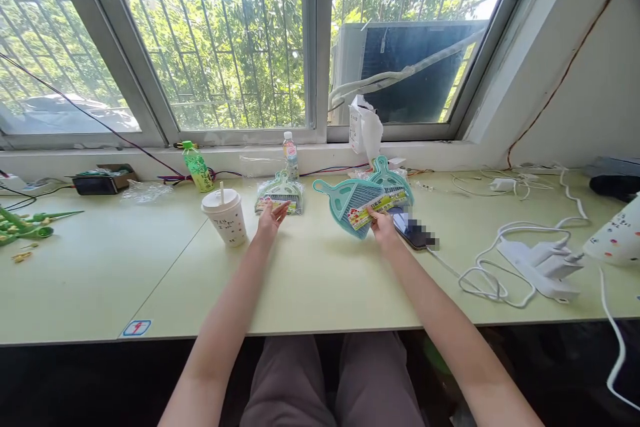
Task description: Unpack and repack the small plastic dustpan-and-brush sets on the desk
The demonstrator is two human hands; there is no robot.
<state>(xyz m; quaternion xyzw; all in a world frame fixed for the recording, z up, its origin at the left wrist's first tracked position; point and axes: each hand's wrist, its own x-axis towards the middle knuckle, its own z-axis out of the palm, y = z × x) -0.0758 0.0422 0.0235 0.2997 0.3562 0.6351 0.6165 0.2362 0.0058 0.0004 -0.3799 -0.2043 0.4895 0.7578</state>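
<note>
My right hand (384, 227) is closed on a teal mini dustpan-and-brush set (350, 203) with a yellow label, held at its near edge just above the pale green table (310, 280). My left hand (270, 219) reaches forward with fingers stretched out, fingertips touching a second, plastic-wrapped light green dustpan set (280, 195) that lies flat on the table. A white paper cup with lid and straw (225, 215) stands just left of my left hand. A phone (413, 232) lies right beside my right hand.
A green drink bottle (196, 173) and a small water bottle (290, 155) stand near the window sill. A white power strip with tangled cables (540, 260) lies at right. Green toy pieces (23, 223) lie at far left, a dark box (97, 181) behind them.
</note>
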